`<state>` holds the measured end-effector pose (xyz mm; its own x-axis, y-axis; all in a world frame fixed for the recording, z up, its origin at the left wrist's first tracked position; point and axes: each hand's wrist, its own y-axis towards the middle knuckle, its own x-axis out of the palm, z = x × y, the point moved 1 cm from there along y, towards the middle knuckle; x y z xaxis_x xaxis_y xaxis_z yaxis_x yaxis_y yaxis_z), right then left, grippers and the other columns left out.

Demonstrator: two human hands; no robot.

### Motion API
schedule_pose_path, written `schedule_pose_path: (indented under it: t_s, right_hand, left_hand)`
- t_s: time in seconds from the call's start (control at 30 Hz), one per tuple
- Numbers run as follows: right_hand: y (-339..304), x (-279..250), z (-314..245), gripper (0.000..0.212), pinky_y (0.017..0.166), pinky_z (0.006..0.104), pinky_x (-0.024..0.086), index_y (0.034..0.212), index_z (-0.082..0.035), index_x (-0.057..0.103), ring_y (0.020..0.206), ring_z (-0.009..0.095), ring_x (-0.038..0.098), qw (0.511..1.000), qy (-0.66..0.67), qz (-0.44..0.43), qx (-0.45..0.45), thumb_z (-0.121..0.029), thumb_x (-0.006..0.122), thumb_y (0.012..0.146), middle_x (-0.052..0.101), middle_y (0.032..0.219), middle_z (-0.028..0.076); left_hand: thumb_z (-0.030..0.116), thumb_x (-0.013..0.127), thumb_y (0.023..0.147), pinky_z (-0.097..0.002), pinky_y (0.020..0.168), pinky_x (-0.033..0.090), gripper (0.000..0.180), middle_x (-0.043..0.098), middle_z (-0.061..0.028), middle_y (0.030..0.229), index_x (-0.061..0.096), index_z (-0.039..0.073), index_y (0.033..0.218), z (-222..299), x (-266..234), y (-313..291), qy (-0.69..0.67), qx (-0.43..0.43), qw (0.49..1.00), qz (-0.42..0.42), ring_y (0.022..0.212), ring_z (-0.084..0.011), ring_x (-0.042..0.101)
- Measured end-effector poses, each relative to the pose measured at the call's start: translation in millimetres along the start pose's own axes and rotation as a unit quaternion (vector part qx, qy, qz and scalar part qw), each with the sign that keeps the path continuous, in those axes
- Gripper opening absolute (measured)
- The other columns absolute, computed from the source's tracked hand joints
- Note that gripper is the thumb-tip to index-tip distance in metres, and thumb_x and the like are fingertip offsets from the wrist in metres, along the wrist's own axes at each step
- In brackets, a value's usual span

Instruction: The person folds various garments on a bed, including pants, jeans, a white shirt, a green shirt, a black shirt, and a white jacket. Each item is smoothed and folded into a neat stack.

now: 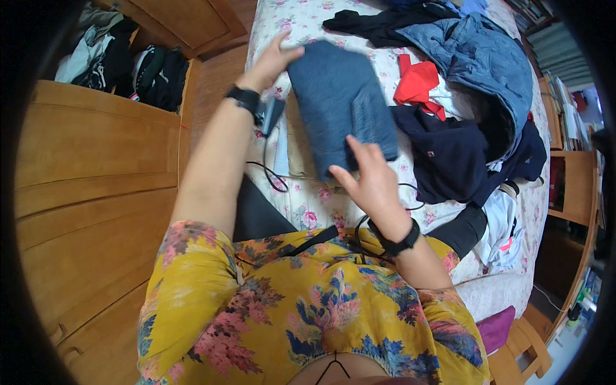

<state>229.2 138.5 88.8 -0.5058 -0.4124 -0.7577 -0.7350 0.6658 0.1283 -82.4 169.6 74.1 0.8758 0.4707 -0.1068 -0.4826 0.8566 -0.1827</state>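
Observation:
Folded blue jeans [330, 102] lie in front of me on the bed, partly over a beige folded cloth [296, 151]. At their far left corner is my left hand [273, 63], fingers apart, one fingertip touching the denim edge. My right hand [372, 183] rests on the near right part of the jeans, with forefinger and thumb spread on the fabric. Each wrist wears a black band; a small grey device [273, 115] with a cable sits by the left one.
To the right lie a dark navy garment [452, 154], a blue-grey padded jacket [475, 61], a red cloth [417, 83] and white clothing [500, 224]. Black clothing [369, 25] lies at the far side. A wooden cabinet [102, 147] with clothes inside stands left; wooden shelves [571, 186] stand right.

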Motion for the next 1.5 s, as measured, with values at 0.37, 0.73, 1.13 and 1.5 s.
schedule_pose_path:
  t_s: [0.37, 0.73, 1.13, 1.5]
  right_hand:
    - [61, 81, 107, 0.066, 0.093, 0.0403, 0.044, 0.129, 0.001, 0.047, 0.110, 0.037, 0.055, 0.976, 0.062, 0.068, 0.198, -0.032, 0.072, 0.078, 0.056, 0.120, 0.025]
    - [24, 48, 84, 0.061, 0.103, 0.0397, 0.035, 0.130, -0.007, 0.048, 0.124, 0.039, 0.040, 0.981, 0.079, 0.104, 0.142, -0.014, 0.072, 0.074, 0.042, 0.133, 0.022]
    - [-15, -71, 238, 0.103, 0.105, 0.0523, 0.032, 0.144, -0.020, 0.032, 0.132, 0.047, 0.029, 0.872, -0.205, 0.245, 0.372, -0.035, 0.086, 0.057, 0.014, 0.150, 0.026]
    - [-89, -221, 222, 0.053, 0.089, 0.0311, 0.046, 0.122, 0.000, 0.053, 0.100, 0.021, 0.056, 0.804, 0.333, 0.432, 0.239, -0.013, 0.074, 0.075, 0.058, 0.112, 0.012]
  left_hand:
    - [0.021, 0.070, 0.082, -0.0374, 0.103, 0.036, 0.074, 0.043, -0.0255, 0.134, 0.032, 0.016, 0.145, -141, 63, -115, 0.170, 0.006, 0.981, 0.096, 0.123, -0.0328, 0.044]
    - [0.030, 0.069, 0.082, -0.0539, 0.108, 0.023, 0.070, 0.026, -0.0216, 0.148, 0.036, 0.027, 0.144, -97, 46, -117, 0.458, 0.036, 0.887, 0.053, 0.136, -0.0416, 0.024]
    - [0.063, 0.061, 0.075, -0.0686, 0.104, 0.010, 0.073, 0.019, -0.0129, 0.153, 0.039, 0.039, 0.140, -156, 137, -100, 0.613, 0.141, 0.777, -0.016, 0.141, -0.0382, 0.011]
    - [0.062, 0.060, 0.077, -0.0671, 0.105, 0.009, 0.071, 0.020, -0.0127, 0.153, 0.039, 0.038, 0.140, -157, 132, -103, 0.606, 0.156, 0.780, -0.005, 0.140, -0.0385, 0.014]
